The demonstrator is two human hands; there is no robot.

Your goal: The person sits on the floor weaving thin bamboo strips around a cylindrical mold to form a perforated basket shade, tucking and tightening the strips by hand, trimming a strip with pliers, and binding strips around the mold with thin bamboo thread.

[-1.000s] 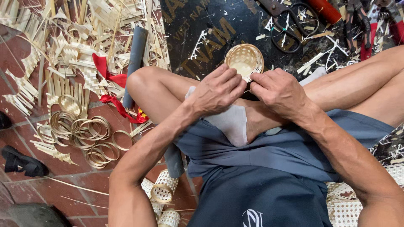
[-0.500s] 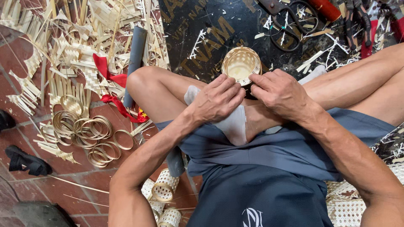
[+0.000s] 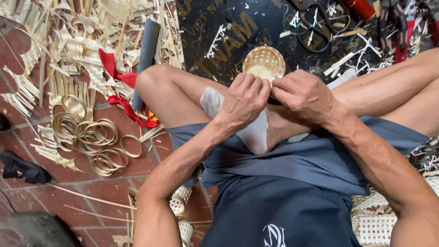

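Note:
A small round woven bamboo basket [image 3: 264, 62] is held over my crossed legs, its open side facing up. My left hand [image 3: 244, 99] pinches its near rim from the left. My right hand [image 3: 304, 95] grips the same rim from the right, fingertips almost touching the left ones. Both hands hide the near edge of the basket. A grey sock [image 3: 249, 130] covers the foot just under my left hand.
Bamboo hoops [image 3: 93, 139] and woven strips [image 3: 68, 59] litter the brick floor at left, with a grey tube [image 3: 145, 55] and red ribbon [image 3: 120, 89]. Scissors [image 3: 315, 23] lie on a black mat [image 3: 219, 32] ahead. Woven pieces [image 3: 375, 219] sit at lower right.
The basket has tipped slightly, showing more of its inside. Both hands have shifted a little along its near rim, staying closed on it.

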